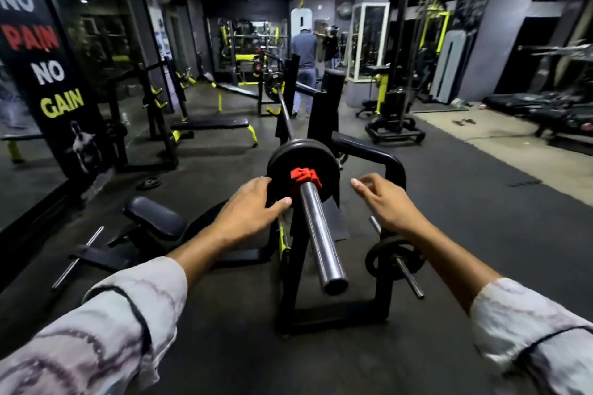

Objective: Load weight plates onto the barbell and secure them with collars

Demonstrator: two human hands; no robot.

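Near end of barbell (321, 234): one black weight plate (288, 157) seated on the sleeve, red collar (305, 179) snug against it. This end looks loaded and secured. Left hand (253, 212) open, fingers resting on the plate's rim. Right hand (385, 202) open, holding nothing, just beside the plate. Far end carries a plate; collar there too small to tell.

Barbell sleeve (321, 234) polished glossy metal; collar (305, 178) red plastic; weight plate (298, 157) matt black.
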